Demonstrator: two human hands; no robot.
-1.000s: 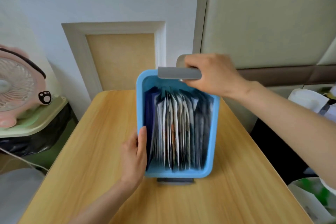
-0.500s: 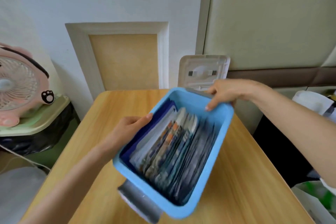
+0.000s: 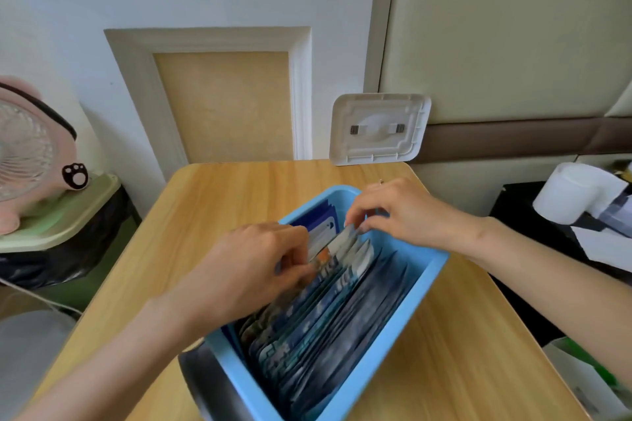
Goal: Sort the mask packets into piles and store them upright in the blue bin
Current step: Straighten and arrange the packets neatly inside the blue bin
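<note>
The blue bin (image 3: 403,325) sits turned diagonally on the wooden table (image 3: 461,352), its near end with a grey handle (image 3: 212,383) close to me. Several mask packets (image 3: 325,321) stand on edge inside it, dark blue ones to the right, lighter printed ones to the left. My left hand (image 3: 253,270) reaches into the bin's left side and pinches the tops of the light packets (image 3: 335,243). My right hand (image 3: 400,212) is at the bin's far end, fingertips closed on the same packets' upper edge.
A white lid (image 3: 379,128) leans against the wall at the table's far edge. A pink fan (image 3: 30,154) stands on a green-lidded container at the left. White paper rolls and bags (image 3: 581,195) lie to the right of the table.
The bin was set down diagonally and pulled nearer. Both hands left its rim and moved inside, now pinching the light packets near the far end.
</note>
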